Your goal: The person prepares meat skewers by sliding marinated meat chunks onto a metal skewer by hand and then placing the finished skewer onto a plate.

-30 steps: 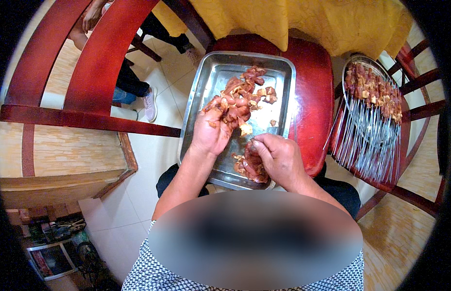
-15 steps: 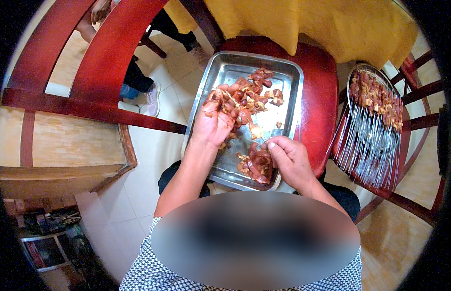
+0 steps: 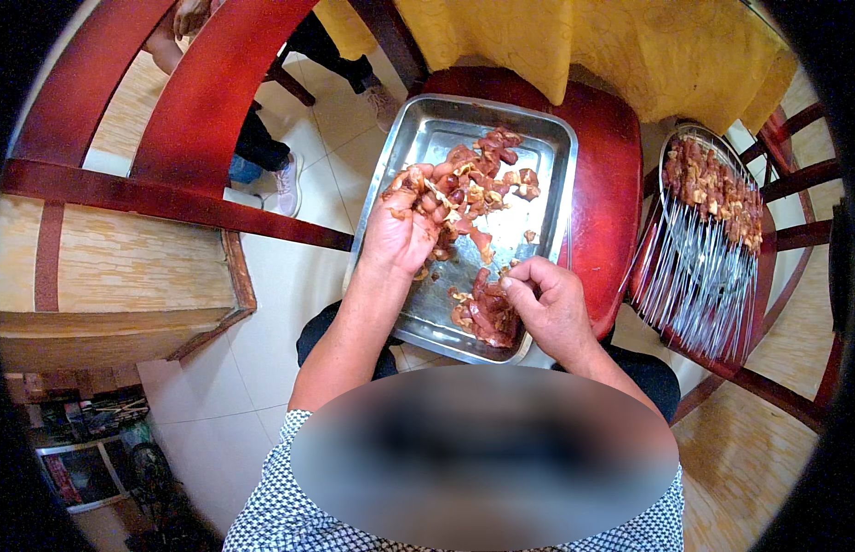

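Note:
Over the left part of a shallow metal tray, my left hand is turned palm up. Its fingers curl around small pieces of raw marinated meat. My right hand is at the tray's near right, thumb and forefinger pinched together. What the pinch holds is too small to make out. Just left of it lies a larger clump of raw meat. More cut meat pieces are heaped toward the tray's far side, beyond my left hand.
The tray rests on a red chair seat. To the right, a round metal platter holds many metal skewers threaded with meat. A yellow cloth hangs behind. A red chair back and another person's shoe are at left.
My right hand stays pinched, with only a slight shift. Pale-tipped meat that hung toward it now sits a little farther from its fingertips. My left hand still holds meat.

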`<action>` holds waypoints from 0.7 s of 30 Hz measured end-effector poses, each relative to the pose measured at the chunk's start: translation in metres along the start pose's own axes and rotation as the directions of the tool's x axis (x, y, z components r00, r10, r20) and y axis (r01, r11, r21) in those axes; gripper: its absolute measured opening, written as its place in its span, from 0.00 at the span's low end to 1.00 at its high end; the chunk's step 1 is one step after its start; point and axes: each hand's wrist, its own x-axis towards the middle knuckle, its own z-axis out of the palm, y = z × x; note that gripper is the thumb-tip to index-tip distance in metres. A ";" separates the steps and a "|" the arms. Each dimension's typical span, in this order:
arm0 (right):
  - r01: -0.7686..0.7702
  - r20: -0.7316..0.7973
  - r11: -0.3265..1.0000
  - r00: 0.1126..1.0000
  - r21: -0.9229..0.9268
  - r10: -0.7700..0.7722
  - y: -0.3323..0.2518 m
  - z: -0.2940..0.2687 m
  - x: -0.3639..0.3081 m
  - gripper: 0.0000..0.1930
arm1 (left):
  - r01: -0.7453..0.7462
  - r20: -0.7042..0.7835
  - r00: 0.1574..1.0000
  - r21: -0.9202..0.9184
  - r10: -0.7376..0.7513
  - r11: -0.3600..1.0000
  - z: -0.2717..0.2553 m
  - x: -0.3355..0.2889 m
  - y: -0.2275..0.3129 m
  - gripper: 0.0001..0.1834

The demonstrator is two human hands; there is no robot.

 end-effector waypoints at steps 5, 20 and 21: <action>-0.006 0.016 1.000 1.000 -0.013 0.006 -0.001 -0.001 0.000 0.05 | 0.020 0.043 0.999 -0.014 -0.020 1.000 -0.002 -0.001 0.003 0.08; 0.002 -0.023 1.000 1.000 -0.022 -0.003 0.002 0.003 0.003 0.06 | -0.010 0.050 0.999 0.038 0.008 0.999 0.020 -0.013 -0.013 0.07; 0.009 -0.030 0.999 1.000 -0.031 -0.009 0.002 0.003 0.004 0.06 | -0.009 0.069 0.998 0.091 0.003 0.996 0.020 -0.014 -0.016 0.08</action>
